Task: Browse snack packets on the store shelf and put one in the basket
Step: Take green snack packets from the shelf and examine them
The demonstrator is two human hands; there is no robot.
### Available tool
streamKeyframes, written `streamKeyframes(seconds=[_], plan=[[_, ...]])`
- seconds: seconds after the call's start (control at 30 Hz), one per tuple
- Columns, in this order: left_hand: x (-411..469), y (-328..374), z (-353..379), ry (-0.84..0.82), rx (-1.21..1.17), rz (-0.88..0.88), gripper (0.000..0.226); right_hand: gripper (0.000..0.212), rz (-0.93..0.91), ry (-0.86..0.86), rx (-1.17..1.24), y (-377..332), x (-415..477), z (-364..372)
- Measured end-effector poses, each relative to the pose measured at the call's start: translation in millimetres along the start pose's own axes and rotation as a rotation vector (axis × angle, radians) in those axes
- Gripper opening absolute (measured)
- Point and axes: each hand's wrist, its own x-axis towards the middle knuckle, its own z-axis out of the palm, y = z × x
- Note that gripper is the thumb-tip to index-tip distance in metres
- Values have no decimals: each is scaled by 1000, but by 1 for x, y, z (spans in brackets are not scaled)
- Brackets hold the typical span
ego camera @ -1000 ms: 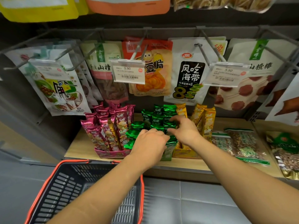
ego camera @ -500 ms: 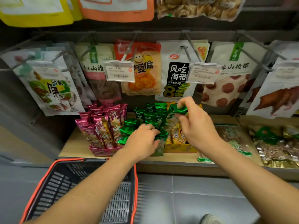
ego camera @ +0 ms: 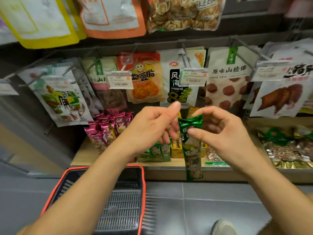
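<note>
Pinching a green snack packet [ego camera: 192,150] by its crimped top, the right hand [ego camera: 220,133] lets it dangle; the left hand [ego camera: 152,131] curls beside it, contact unclear. Probably light, limp, slick foil. The basket [ego camera: 125,209] waits below-left of the pinch.

Grey tiled floor [ego camera: 211,206], dark back wall [ego camera: 245,37]

Long green foil snack packet [ego camera: 192,150] dangling upright in front of shelf [ego camera: 81,156]; red-rimmed dark basket [ego camera: 132,177] lower left
</note>
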Motion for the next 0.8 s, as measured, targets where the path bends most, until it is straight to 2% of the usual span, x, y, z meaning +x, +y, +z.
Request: streamKeyframes(seconds=[0.13, 0.27, 0.33, 0.47, 0.57, 0.63, 0.8], plan=[[-9, -9, 18, 165, 178, -43, 62, 32, -56, -14, -106, 7, -7, 10], [-19, -26, 22, 201, 107, -69, 40, 37, -226, -6, -489, 14, -16, 20], [-24, -30, 21, 169, 67, -71, 38, 38, -246, -24, -561, 16, -18, 21], [-25, -28, 17, 79, -212, -102, 44, 40, -145, -121, -449, 13, -16, 19], [-25, -31, 15, 38, -317, -94, 46, 36, 74, -352, -317, 13, -12, 15], [-25, -34, 13, 30, -405, -99, 39, 34, 175, -495, -222, 14, -9, 14], [-23, -50, 1, 77, -543, -133, 33, 38, 255, -524, -6, 12, -9, 16]])
